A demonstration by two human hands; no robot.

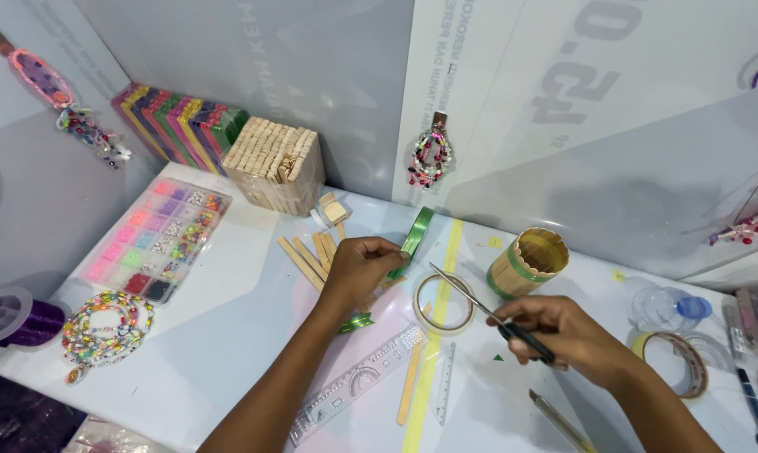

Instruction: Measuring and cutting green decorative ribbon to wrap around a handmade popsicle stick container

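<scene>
Green ribbon (pixel 414 239) is what I am watching: my left hand (pixel 358 267) is pinching its lower end, fingers closed on it, while the strip is running up and away over the white table (pixel 228 319). My right hand (pixel 564 331) is wrapped shut around the black handles of the scissors (pixel 480 309), and the blades are pointing toward the ribbon without touching it. As I judge it, some of the work is already behind me: a stick-walled cup (pixel 526 262) with a green band is standing just beyond the scissors, and a small green offcut (pixel 355 322) is lying near my left wrist. Loose craft sticks (pixel 308 258) are lying under the left hand, a tape roll (pixel 443 304) is resting between the hands, and a clear ruler (pixel 354 387) is sitting nearer me. The ribbon is looking uncut at this point.
</scene>
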